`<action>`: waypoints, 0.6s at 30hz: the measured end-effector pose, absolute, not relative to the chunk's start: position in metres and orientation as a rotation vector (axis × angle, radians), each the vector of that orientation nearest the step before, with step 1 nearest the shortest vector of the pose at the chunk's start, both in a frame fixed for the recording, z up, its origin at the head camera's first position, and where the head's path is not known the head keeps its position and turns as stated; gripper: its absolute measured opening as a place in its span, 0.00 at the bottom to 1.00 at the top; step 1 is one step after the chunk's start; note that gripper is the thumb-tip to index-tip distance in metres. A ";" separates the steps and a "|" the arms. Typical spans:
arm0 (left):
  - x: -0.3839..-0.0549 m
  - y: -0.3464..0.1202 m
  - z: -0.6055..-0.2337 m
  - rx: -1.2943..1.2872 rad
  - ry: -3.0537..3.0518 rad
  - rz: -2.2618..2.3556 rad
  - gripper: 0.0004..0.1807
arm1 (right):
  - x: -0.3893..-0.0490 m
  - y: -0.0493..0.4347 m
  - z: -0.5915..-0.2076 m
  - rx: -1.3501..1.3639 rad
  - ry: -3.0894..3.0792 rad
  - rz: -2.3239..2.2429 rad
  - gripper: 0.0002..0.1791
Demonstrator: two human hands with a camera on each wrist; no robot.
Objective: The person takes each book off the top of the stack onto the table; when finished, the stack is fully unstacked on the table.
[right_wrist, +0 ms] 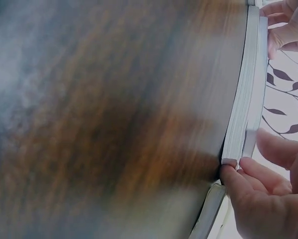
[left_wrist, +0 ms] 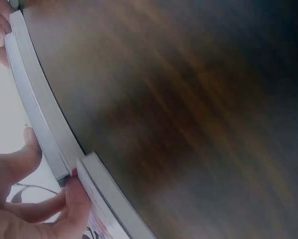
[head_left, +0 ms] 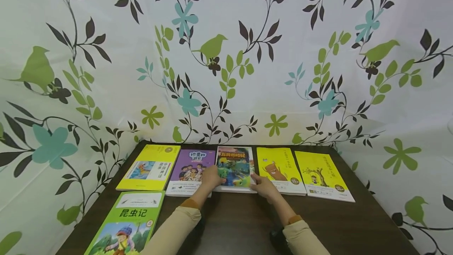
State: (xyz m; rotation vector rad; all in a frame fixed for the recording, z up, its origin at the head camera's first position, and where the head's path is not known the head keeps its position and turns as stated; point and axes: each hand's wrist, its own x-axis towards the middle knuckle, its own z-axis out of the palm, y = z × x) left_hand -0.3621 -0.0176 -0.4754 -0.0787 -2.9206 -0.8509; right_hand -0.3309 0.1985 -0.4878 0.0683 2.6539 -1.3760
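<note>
Both hands hold a book with a blue-green illustrated cover (head_left: 236,168) by its two sides, at the middle of the back row. My left hand (head_left: 211,178) is at its left edge, thumb over the cover. At the opposite edge, my right hand (head_left: 264,187) has its thumb near the cover's corner. The wrist views show this book lying on another book (right_wrist: 237,114), the edges of the two nearly lined up. Fingertips of the left hand (left_wrist: 49,209) also come right at the corner of the neighbouring purple book (head_left: 192,172).
Two yellow books lie to the right, an inner one (head_left: 279,168) and an outer one (head_left: 323,174). Far left is another yellow book (head_left: 150,166), with a green book (head_left: 127,223) in front of it. A patterned cloth (head_left: 226,70) hangs behind the dark wooden table (head_left: 237,223).
</note>
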 end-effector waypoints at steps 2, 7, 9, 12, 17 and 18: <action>-0.362 -0.020 -0.475 -0.068 -2.916 -0.902 0.21 | -0.332 0.198 -0.488 0.057 2.656 -1.343 0.30; -0.363 -0.022 -0.472 0.021 -2.955 -0.989 0.23 | -0.332 0.200 -0.489 0.048 2.643 -1.316 0.31; -0.364 -0.022 -0.470 0.101 -2.967 -1.004 0.24 | -0.332 0.200 -0.489 0.039 2.645 -1.308 0.31; -0.365 -0.022 -0.466 0.154 -2.999 -0.956 0.23 | -0.331 0.199 -0.488 0.042 2.652 -1.287 0.31; -0.364 -0.018 -0.461 0.079 -3.044 -0.838 0.25 | -0.330 0.195 -0.484 0.033 2.688 -1.248 0.29; -0.364 -0.017 -0.460 0.084 -3.040 -0.839 0.27 | -0.330 0.195 -0.484 0.038 2.690 -1.253 0.29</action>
